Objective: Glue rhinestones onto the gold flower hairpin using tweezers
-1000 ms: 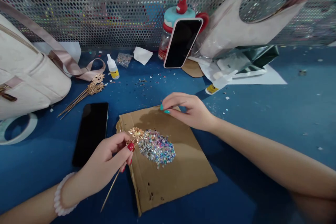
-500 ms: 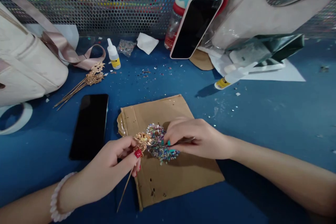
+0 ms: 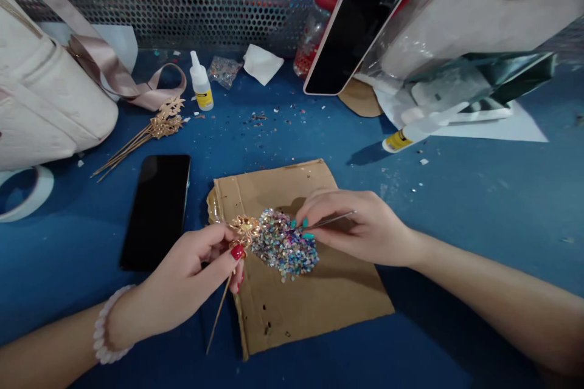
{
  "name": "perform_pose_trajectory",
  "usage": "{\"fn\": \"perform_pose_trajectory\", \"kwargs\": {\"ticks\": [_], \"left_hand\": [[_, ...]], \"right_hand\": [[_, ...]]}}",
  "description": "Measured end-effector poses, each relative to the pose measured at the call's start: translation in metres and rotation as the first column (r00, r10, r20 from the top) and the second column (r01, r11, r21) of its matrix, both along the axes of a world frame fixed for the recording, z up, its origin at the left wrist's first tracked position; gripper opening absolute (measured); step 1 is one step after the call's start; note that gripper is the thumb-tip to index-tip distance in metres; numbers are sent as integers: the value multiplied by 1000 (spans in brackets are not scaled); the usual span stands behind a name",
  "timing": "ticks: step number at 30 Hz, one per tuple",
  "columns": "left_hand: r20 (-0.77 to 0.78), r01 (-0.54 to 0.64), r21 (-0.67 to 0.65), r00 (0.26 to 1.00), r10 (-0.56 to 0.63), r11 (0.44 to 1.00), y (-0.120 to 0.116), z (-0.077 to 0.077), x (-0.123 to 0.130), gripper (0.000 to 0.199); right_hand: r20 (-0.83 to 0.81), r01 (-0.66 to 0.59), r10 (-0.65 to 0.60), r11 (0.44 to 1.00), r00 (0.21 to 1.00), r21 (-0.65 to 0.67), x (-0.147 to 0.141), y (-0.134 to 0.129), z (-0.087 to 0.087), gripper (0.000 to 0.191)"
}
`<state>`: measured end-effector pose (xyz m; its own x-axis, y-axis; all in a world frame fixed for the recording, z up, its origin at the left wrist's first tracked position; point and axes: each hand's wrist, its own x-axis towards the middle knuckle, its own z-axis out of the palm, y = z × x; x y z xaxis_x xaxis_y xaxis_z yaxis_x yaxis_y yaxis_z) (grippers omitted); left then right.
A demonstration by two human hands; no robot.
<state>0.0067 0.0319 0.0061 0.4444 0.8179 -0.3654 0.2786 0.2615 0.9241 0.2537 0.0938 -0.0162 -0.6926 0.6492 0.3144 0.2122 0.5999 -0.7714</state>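
My left hand (image 3: 196, 273), with red nails and a beaded bracelet, pinches a gold flower ornament (image 3: 245, 229) whose thin stem points down toward me. Just right of the flower, a pile of small glittery multicoloured chips (image 3: 285, 246) lies on a cardboard piece (image 3: 319, 310). My right hand (image 3: 351, 225), with teal nails, comes in from the right, its fingers closed on a thin metal tool (image 3: 335, 218). The tool's tip is hidden by the fingertips at the pile's upper right edge.
A black phone (image 3: 157, 213) lies left of the cardboard. Behind are gold stems (image 3: 125, 149), an upright glue bottle (image 3: 201, 85), a tilted glue bottle (image 3: 401, 138) and a leaning phone (image 3: 358, 30). White tape (image 3: 34, 200) and a bag (image 3: 59, 91) are at left.
My right hand has drawn slightly right and up from the middle of the pile, uncovering more chips and the thin tool. My left hand still holds the flower. The view has shifted slightly.
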Motion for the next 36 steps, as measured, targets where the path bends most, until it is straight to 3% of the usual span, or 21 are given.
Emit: {"fn": "perform_pose_trajectory", "kwargs": {"ticks": [11, 18, 25, 36], "left_hand": [[-51, 39, 71, 998, -36, 997, -2, -2, 1, 18], [-97, 62, 105, 994, -52, 992, -1, -2, 1, 19], [-109, 83, 119, 992, -70, 989, -2, -2, 2, 20], [-119, 93, 115, 990, -79, 989, -4, -4, 1, 19]], "right_hand": [[12, -97, 97, 994, 995, 44, -2, -1, 4, 10], [47, -32, 30, 999, 998, 44, 1, -1, 4, 10], [6, -165, 165, 983, 986, 74, 0, -1, 5, 11], [73, -120, 114, 989, 991, 83, 7, 2, 8, 12]]}}
